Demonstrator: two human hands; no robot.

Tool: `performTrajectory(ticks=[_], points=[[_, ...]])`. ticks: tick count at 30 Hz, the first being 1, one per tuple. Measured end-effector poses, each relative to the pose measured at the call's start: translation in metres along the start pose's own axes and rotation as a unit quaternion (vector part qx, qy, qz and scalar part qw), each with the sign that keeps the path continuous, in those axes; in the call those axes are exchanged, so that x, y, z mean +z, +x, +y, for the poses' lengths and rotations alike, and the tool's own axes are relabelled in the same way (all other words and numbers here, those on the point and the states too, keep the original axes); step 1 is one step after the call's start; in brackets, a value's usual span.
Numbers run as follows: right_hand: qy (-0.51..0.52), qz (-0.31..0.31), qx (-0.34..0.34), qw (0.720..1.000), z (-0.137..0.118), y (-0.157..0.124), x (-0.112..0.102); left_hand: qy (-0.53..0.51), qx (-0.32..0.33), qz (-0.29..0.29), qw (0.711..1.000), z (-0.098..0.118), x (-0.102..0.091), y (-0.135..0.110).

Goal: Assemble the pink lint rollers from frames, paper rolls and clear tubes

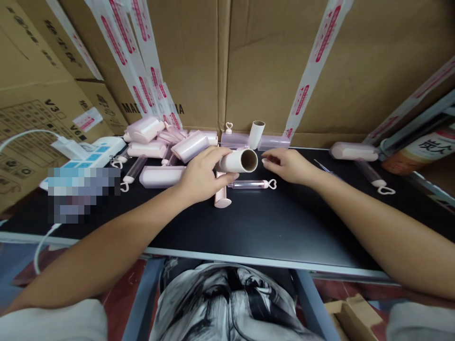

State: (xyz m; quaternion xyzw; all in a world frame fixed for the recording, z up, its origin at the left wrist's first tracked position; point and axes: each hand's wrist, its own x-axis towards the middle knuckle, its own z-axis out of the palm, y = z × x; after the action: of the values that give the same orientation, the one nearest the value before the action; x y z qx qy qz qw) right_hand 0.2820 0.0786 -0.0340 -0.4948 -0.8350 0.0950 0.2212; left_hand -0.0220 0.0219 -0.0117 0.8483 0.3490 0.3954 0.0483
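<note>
A person's two bare hands reach over a black table (270, 232). The left hand (199, 175) has its fingers and thumb clamped around a white cardboard tube (229, 162), its open end turned toward the viewer. The right hand (289, 166) is near that open end, fingers loosely curled; whether the fingertips meet the thumb, I cannot tell. Just below the left thumb are a small pink piece (222, 199) and a clear pink stick (249, 184) with a heart-shaped loop (272, 184). Beyond the fingers of both hands, a second white tube (256, 135) stands upright. Left of the left fingers is a pile of pink cases (145, 130); well right of the right fingers lies another pink case (353, 151).
</note>
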Motion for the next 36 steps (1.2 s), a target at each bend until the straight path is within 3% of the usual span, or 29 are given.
performTrajectory(ticks=[2, 5, 7, 9, 12, 14, 15, 17, 18, 19, 20, 22, 24, 25, 26, 28, 31, 36], points=[[0.147, 0.019, 0.043, 0.988, -0.008, -0.001, -0.002, 0.009, -0.024, -0.016, 1.000, 0.000, 0.000, 0.000], [0.311, 0.017, 0.097, 0.945, -0.019, 0.000, -0.001, 0.024, -0.051, -0.027, 0.998, 0.000, 0.001, -0.001], [0.317, 0.040, 0.100, 0.942, -0.026, -0.002, -0.001, 0.039, -0.067, -0.033, 0.996, 0.000, 0.001, -0.001], [0.234, 0.103, 0.055, 0.965, -0.038, -0.010, -0.003, 0.054, -0.088, -0.041, 0.994, 0.001, 0.002, -0.002], [0.068, 0.197, -0.111, 0.972, -0.076, -0.039, -0.007, 0.062, -0.107, -0.032, 0.992, 0.002, 0.003, -0.001], [0.071, 0.135, -0.271, 0.950, -0.112, -0.065, -0.003, 0.048, -0.118, -0.017, 0.992, 0.002, 0.003, 0.000], [0.081, 0.089, -0.377, 0.918, -0.131, -0.078, 0.003, 0.037, -0.127, -0.010, 0.991, 0.002, 0.002, 0.002], [0.065, 0.015, -0.521, 0.851, -0.167, -0.100, 0.027, 0.013, -0.145, 0.004, 0.989, 0.001, 0.002, 0.007], [0.051, 0.000, -0.567, 0.822, -0.183, -0.109, 0.044, 0.003, -0.150, 0.012, 0.989, 0.001, 0.002, 0.009], [0.040, -0.017, -0.576, 0.816, -0.197, -0.115, 0.063, -0.007, -0.149, 0.019, 0.989, 0.000, 0.003, 0.011], [0.022, -0.059, -0.565, 0.822, -0.210, -0.120, 0.084, -0.016, -0.145, 0.024, 0.989, -0.001, 0.003, 0.013], [-0.016, -0.224, -0.488, 0.843, -0.229, -0.125, 0.126, -0.035, -0.137, 0.028, 0.990, -0.003, 0.003, 0.015], [-0.084, -0.396, -0.356, 0.843, -0.238, -0.127, 0.159, -0.055, -0.135, 0.024, 0.989, -0.004, 0.003, 0.014], [-0.130, -0.444, -0.280, 0.841, -0.238, -0.129, 0.169, -0.064, -0.135, 0.021, 0.989, -0.004, 0.003, 0.014], [-0.133, -0.459, -0.257, 0.840, -0.236, -0.132, 0.175, -0.073, -0.134, 0.019, 0.988, -0.004, 0.003, 0.013], [-0.113, -0.433, -0.259, 0.856, -0.224, -0.142, 0.174, -0.087, -0.126, 0.015, 0.988, -0.003, 0.002, 0.011], [-0.090, -0.383, -0.262, 0.881, -0.197, -0.159, 0.150, -0.099, -0.121, 0.010, 0.988, -0.001, 0.000, 0.010], [-0.066, -0.362, -0.123, 0.922, -0.163, -0.174, 0.116, -0.111, -0.127, 0.009, 0.986, -0.002, -0.001, 0.010]])
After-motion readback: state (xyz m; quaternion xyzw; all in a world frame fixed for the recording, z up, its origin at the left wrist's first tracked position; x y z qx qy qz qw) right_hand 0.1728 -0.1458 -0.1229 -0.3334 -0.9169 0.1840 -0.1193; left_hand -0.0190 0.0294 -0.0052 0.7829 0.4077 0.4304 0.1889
